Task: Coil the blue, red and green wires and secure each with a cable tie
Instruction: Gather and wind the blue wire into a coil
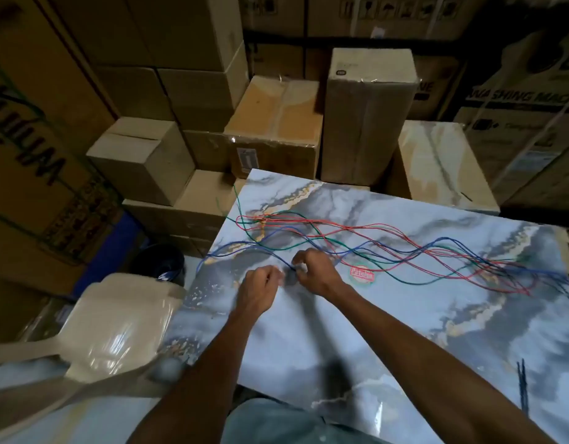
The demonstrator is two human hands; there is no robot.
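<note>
Blue wires [388, 254], red wires [356, 227] and green wires [308, 216] lie tangled in long wavy strands across the far half of a marble-patterned table [388, 331], running from its far left corner toward the right edge. Both hands meet at the near left end of the tangle. The left hand [260, 285] has its fingers curled, and the right hand [313, 270] is curled just beside it; between them they pinch a blue strand that loops out toward the left edge, though blur hides the exact fingertip contact. A round red sticker [362, 274] sits just right of the right hand. Cardboard boxes [276, 123] stack behind the table, and a plastic-wrapped chair [116, 322] stands to the left.
</note>
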